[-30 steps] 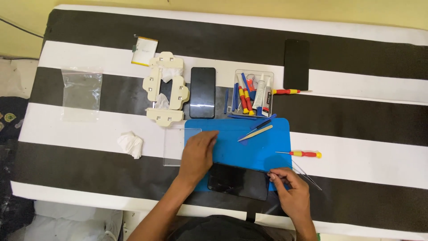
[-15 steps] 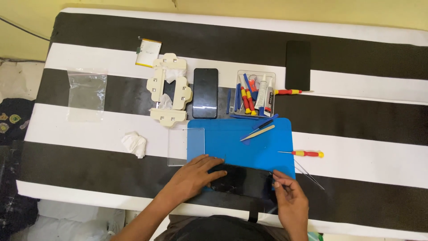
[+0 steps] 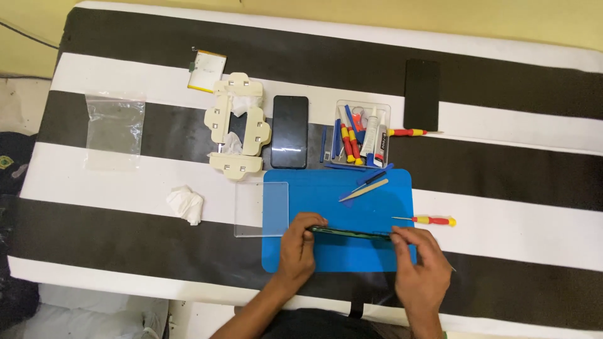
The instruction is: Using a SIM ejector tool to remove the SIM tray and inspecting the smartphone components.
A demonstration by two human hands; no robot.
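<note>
Both my hands hold a thin dark phone body (image 3: 352,234) on its edge above the blue work mat (image 3: 352,194). My left hand (image 3: 300,246) pinches its left end, and my right hand (image 3: 419,269) pinches its right end. A clear plastic sheet (image 3: 260,209) lies across the mat's left edge, just left of my left hand. A blue tool and a beige pry stick (image 3: 364,189) rest on the mat's far part.
A black phone (image 3: 289,131), a clear box of tools (image 3: 361,133), beige clamp pieces (image 3: 237,130), a flat battery (image 3: 206,70), another dark phone (image 3: 421,94), two red-yellow screwdrivers (image 3: 433,220), a crumpled tissue (image 3: 186,203) and a plastic bag (image 3: 114,129) lie on the striped table.
The dark phone body lay flat at the mat's near edge; my hands have lifted it onto its edge over the mat. My left hand left the clear sheet and took the phone's left end.
</note>
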